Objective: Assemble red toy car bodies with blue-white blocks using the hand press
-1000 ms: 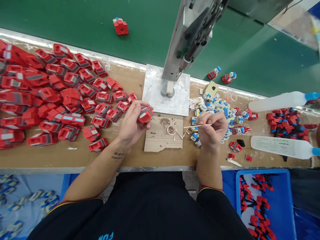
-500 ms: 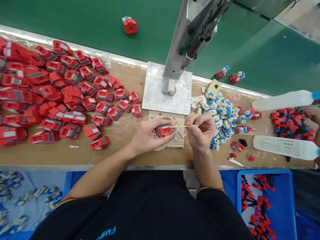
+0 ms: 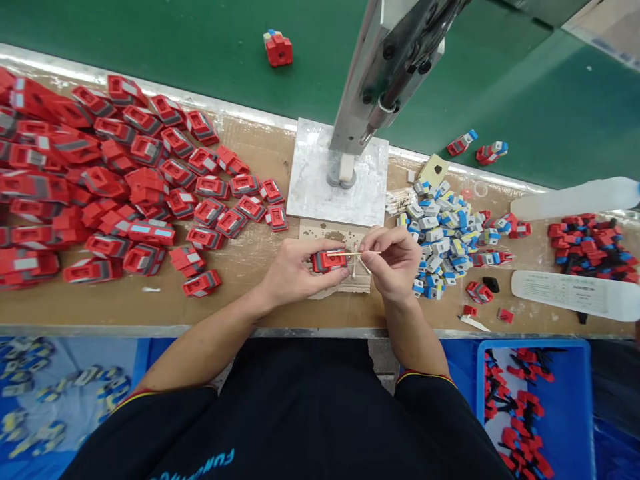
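My left hand (image 3: 296, 268) grips a red and grey plastic part (image 3: 323, 261) between thumb and fingers, its recessed face turned up. Between the fingertips of my right hand (image 3: 393, 260) is a thin wooden stick (image 3: 354, 253), whose left end reaches over the recess of the red part. Whether its tip touches the part I cannot tell. Beneath both hands lies a stained piece of cardboard (image 3: 325, 230) with a few loose sticks on it. A bundle of white-tipped sticks (image 3: 400, 200) rests beyond my right hand.
Many red parts (image 3: 145, 190) are heaped at left. A press with a metal base plate (image 3: 310, 180) stands ahead. White, blue and yellow pieces (image 3: 440, 233) pile up at right, near two plastic bottles (image 3: 565, 291). A blue bin (image 3: 565, 413) holds red and black pieces.
My right hand has moved left, carrying the stick farther over the red part. My left hand keeps its grip. The whole view has shifted slightly.
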The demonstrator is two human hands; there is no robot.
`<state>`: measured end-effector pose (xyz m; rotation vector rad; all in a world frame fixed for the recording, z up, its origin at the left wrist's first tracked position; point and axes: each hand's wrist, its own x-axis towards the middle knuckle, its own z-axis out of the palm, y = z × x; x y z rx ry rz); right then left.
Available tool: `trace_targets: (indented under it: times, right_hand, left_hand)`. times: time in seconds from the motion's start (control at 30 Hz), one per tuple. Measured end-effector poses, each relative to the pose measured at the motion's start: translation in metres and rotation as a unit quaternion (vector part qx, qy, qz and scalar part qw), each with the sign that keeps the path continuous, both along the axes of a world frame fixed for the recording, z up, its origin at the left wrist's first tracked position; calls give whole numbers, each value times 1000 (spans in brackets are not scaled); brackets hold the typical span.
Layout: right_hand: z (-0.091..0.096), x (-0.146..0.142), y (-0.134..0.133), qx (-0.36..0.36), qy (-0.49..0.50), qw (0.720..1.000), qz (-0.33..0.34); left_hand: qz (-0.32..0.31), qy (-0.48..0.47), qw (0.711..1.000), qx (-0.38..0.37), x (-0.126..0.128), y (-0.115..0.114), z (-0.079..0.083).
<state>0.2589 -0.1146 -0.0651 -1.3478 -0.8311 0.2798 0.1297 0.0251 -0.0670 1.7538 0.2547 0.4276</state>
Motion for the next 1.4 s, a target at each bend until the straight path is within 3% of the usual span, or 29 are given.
trace_targets:
  times: [0.13, 0.33, 0.77, 0.83, 0.9, 1.0, 1.1, 1.2, 1.27, 1.4]
  right_hand:
    - [-1, 0, 1, 28, 9, 999, 27]
    - [4, 1, -1, 2, -31, 999, -7]
    - [15, 19, -14, 55, -103, 993, -2]
    - [17, 29, -22, 22, -122, 992, 18]
    - [16, 38, -29, -75, -145, 985, 64]
    - [10, 44, -32, -226, -180, 950, 118]
    - [3, 45, -28, -273, -212, 928, 139]
    - [3, 45, -27, -265, -208, 931, 139]
    - [6, 45, -29, -232, -179, 949, 119]
    - [8, 37, -25, -59, -83, 994, 49]
  left_hand:
    - [-1, 7, 1000, 0, 0, 1, 0]
    - [5, 3, 1000, 22, -1, 2, -1]
    - [47, -17, 993, 111, -3, 6, -7]
    - [52, -14, 992, 114, -3, 8, -7]
    - [59, -8, 992, 111, -3, 10, -8]
    - [77, -3, 991, 105, -2, 13, -9]
    - [81, 2, 991, 107, -2, 15, -9]
    - [75, 3, 990, 116, -2, 16, -10]
    - [72, -9, 989, 126, -2, 16, -11]
    - [57, -39, 986, 153, -1, 13, -14]
